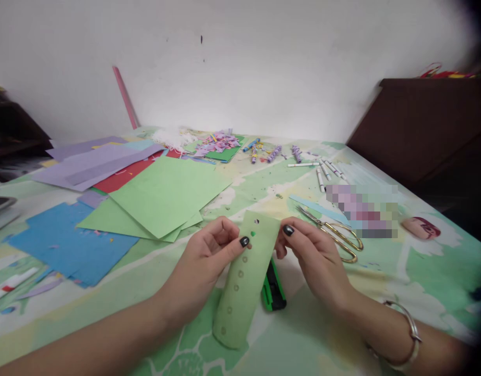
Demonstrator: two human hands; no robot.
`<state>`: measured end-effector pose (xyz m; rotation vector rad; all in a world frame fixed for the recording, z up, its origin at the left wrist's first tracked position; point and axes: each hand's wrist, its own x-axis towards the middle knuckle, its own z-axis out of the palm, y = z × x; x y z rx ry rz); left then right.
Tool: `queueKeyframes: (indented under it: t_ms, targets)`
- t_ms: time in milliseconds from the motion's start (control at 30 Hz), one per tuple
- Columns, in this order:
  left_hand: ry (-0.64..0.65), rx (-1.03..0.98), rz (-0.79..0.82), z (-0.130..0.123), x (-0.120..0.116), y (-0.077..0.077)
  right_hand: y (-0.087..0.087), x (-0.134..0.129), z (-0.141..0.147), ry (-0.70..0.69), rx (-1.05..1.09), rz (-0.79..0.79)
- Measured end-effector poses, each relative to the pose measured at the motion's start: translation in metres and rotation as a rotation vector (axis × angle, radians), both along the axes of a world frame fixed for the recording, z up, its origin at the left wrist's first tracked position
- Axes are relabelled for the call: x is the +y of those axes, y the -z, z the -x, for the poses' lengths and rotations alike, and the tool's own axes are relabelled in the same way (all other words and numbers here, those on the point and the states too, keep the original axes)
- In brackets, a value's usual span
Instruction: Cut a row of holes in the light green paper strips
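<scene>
A light green paper strip (246,284) hangs between my hands, its lower end curled toward me. Down its left side runs a row of small round marks, and near the top two of them look like punched holes. My left hand (209,250) pinches the strip's left edge between thumb and fingers. On the upper right edge, my right hand (313,256) grips it the same way. Partly hidden behind the strip, a green and black tool (275,287) lies on the table; its kind is unclear. Gold-handled scissors (334,235) rest just beyond my right hand.
Green sheets (170,196), purple sheets (95,162) and blue paper (76,245) spread over the left. Paper scraps (219,143) are piled at the back, near patterned rolls (274,153). White markers (334,169) lie at right, with an oval reddish object (421,228) closer.
</scene>
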<state>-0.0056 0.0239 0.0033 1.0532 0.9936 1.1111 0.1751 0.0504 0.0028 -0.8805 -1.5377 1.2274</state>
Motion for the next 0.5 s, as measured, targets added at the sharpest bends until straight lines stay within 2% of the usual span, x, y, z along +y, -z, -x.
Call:
queueKeyframes:
  t_ms: [133,500]
  targets:
    - [0.0,0.029,-0.03,-0.0009,-0.0007,-0.0029,-0.0009,-0.0046,0.0021,-0.082,-0.019,0.026]
    - [-0.036,0.072,0.001,0.0,0.001,-0.0061,-0.0025,-0.0054,0.0025,-0.092,-0.004,0.073]
